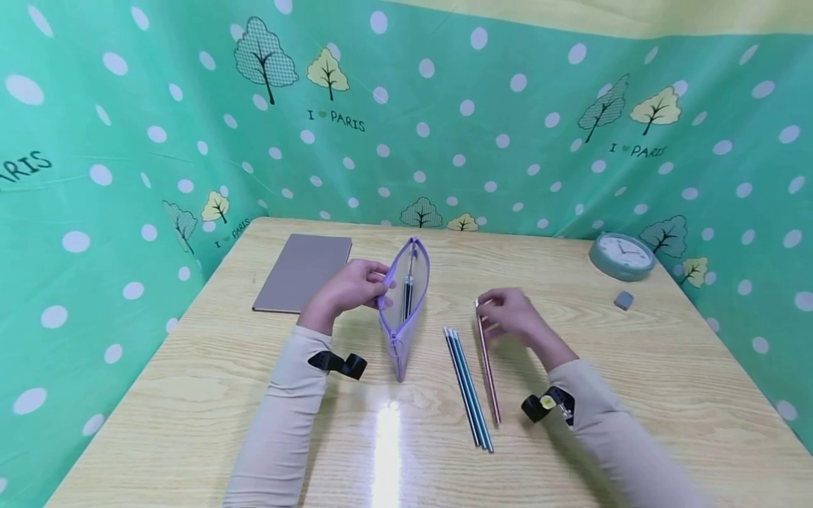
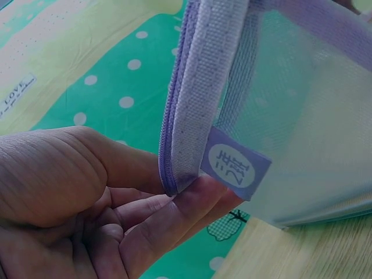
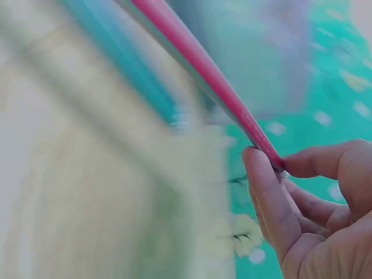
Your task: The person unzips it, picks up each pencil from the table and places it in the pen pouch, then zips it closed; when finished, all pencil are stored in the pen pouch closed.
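A purple-edged mesh zip pouch (image 1: 416, 321) stands with its mouth spread, dark pencils (image 1: 407, 300) inside it. My left hand (image 1: 358, 283) pinches the zipped rim on its left side; the left wrist view shows thumb and fingers on the edge beside a purple label (image 2: 235, 164). Between the thumb and fingers of my right hand (image 1: 510, 314) is one end of a pink pencil (image 3: 203, 64), raised to the pouch's right. Whether a second pencil lies behind it, I cannot tell. Several blue pencils (image 1: 468, 388) lie together on the table, left of the pink one.
A grey-brown notebook (image 1: 301, 271) lies at the back left of the wooden table (image 1: 171, 423). At the back right are a round green clock (image 1: 622, 255) and a small grey eraser-like block (image 1: 624, 300). A green dotted curtain (image 1: 444, 141) surrounds the far edges.
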`<control>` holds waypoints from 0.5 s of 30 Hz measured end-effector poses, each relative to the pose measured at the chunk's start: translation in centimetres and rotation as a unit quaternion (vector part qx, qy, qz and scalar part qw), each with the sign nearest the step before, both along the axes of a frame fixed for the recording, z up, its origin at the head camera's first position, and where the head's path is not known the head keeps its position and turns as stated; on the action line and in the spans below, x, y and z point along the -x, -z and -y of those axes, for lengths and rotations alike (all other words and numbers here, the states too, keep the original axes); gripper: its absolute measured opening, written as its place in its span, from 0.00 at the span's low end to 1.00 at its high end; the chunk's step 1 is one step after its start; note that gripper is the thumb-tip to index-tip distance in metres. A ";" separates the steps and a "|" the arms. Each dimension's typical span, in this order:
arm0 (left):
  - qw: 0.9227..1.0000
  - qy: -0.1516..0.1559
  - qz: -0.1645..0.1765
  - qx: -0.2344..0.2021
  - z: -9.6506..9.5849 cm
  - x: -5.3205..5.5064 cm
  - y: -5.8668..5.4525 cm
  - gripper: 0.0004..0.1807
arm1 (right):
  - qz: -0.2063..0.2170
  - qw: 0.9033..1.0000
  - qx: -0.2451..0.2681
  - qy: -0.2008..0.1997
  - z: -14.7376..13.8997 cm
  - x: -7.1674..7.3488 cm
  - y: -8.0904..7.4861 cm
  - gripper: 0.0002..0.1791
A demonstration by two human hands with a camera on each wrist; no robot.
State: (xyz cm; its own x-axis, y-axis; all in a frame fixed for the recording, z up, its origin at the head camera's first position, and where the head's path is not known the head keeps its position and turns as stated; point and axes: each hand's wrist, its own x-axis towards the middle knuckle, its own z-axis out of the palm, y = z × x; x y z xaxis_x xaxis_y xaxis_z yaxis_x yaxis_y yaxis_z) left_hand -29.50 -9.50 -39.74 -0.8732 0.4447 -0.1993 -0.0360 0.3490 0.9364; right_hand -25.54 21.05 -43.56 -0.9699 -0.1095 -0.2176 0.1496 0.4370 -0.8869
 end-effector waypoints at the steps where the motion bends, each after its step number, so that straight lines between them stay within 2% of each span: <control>1: 1.000 0.001 -0.001 0.001 0.0 0.0 0.0 0.25 | -0.001 0.999 0.038 0.014 -0.4 0.0 -0.4 0.21; 4: 1.000 0.003 -0.003 0.002 0.0 0.0 0.1 0.26 | -0.019 0.990 0.126 0.056 -1.6 0.0 -1.4 0.23; 6: 1.000 0.003 -0.004 0.002 -0.1 0.0 0.1 0.26 | -0.034 0.982 0.171 0.079 -2.2 -0.1 -2.0 0.21; 10: 1.000 0.001 -0.003 0.000 -0.1 -0.1 0.0 0.25 | -0.051 0.955 0.264 0.121 -2.9 -0.3 -2.6 0.11; 15: 1.000 -0.002 -0.002 0.002 -0.2 -0.2 0.1 0.25 | -0.060 0.921 0.343 0.177 -2.9 -0.3 -3.0 0.08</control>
State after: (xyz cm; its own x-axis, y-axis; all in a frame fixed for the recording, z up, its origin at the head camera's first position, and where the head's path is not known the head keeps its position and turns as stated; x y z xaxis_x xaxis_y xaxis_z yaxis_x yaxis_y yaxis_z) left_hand -29.31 -9.32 -39.79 -0.8760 0.4396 -0.1985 -0.0345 0.3534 0.9348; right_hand -25.21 23.95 -40.57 -0.9839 0.1451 -0.1046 0.0589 -0.2892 -0.9554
